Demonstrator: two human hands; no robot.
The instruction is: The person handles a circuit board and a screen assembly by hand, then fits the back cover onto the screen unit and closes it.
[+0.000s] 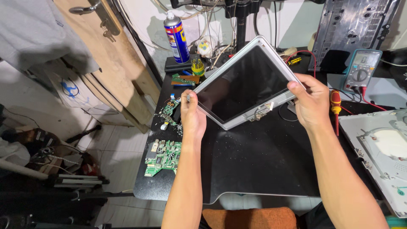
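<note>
Left hand and right hand grip a silver-framed screen panel (blue spray can behind).

Electronics repair workshop: multimeter, circuit boards, screwdriver, spray can on bench.

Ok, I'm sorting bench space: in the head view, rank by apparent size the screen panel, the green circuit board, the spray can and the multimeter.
1. Silver-framed dark screen panel, held in both hands.
2. Green circuit board at the table's left edge.
3. Teal multimeter and blue-and-yellow spray can look alike; both sit farther back, so unranked.
</note>
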